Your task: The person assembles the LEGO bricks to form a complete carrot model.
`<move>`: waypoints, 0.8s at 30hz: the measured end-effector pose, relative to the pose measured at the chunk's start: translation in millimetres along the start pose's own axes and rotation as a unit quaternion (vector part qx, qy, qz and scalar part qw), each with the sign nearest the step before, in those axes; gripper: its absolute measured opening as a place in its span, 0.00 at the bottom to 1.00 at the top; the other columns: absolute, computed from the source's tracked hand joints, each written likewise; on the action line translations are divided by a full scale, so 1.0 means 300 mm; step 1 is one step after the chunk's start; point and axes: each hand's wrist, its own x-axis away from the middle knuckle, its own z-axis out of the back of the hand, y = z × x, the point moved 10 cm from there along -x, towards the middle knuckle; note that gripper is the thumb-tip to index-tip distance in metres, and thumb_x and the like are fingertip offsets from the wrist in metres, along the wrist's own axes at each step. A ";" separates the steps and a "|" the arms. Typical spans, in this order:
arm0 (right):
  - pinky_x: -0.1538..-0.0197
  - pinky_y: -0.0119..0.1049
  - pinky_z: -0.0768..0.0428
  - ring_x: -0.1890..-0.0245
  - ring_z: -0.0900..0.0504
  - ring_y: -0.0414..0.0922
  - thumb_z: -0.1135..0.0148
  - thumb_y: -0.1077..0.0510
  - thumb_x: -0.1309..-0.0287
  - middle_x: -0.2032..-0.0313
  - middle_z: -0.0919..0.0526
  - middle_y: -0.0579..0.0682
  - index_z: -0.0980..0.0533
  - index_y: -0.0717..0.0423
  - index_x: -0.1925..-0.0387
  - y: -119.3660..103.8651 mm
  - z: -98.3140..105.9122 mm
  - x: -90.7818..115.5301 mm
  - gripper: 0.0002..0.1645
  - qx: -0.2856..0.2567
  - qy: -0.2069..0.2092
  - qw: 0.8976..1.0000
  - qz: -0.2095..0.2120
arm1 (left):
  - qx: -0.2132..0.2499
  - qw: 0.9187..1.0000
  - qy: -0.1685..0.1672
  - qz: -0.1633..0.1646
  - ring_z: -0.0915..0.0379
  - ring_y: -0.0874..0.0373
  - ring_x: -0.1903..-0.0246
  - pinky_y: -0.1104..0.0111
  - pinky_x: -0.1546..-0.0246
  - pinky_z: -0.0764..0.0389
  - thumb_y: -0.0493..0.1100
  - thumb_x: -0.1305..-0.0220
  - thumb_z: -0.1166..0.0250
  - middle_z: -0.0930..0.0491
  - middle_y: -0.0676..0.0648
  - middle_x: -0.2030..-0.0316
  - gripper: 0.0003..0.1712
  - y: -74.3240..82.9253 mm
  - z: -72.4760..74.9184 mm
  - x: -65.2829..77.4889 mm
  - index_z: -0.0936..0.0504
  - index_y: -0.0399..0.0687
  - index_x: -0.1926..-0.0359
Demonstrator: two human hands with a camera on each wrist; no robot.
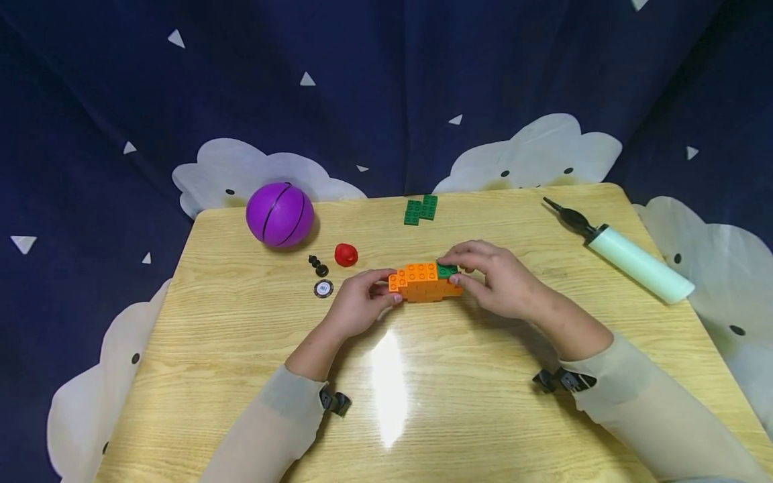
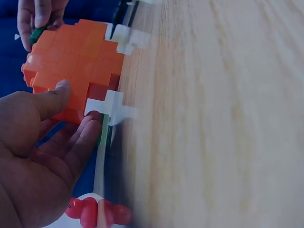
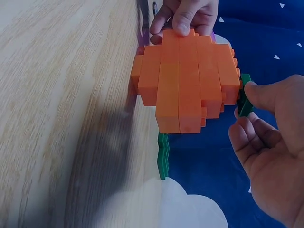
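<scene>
With fingers of the left hand (image 1: 357,305), gripping the orange brick build (image 1: 421,290) by one end; with the right hand (image 1: 498,282), pinching a green plate (image 1: 445,272) atop the other.

Purple ball (image 1: 280,215), red toy (image 1: 346,255), black chess piece (image 1: 320,270), chip (image 1: 323,288) and pump (image 1: 640,263) on table (image 1: 471,422).

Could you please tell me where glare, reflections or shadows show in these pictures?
Head: white glare streak on the table; left wrist: the table mirrors the red toy; right wrist: soft-edged shadow on the table, lower left of the orange bricks.
</scene>
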 end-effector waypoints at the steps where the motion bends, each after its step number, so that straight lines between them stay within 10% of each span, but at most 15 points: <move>1: 0.43 0.51 0.18 0.43 0.19 0.52 0.31 0.61 0.33 0.44 0.17 0.51 0.16 0.52 0.42 -0.002 -0.001 0.000 0.19 0.001 -0.001 1.000 0.000 | -0.001 1.000 0.000 0.001 0.16 0.60 0.53 0.65 0.49 0.15 0.44 0.35 0.25 0.18 0.47 0.41 0.31 -0.001 -0.001 0.000 0.20 0.50 0.33; 24: 0.48 0.47 0.16 0.48 0.17 0.50 0.31 0.61 0.33 0.45 0.19 0.51 0.15 0.53 0.44 -0.015 -0.007 -0.007 0.17 0.019 -0.007 1.000 0.004 | -0.007 1.000 0.005 -0.005 0.15 0.59 0.53 0.65 0.51 0.15 0.45 0.36 0.24 0.17 0.46 0.43 0.32 0.000 -0.002 -0.002 0.20 0.47 0.33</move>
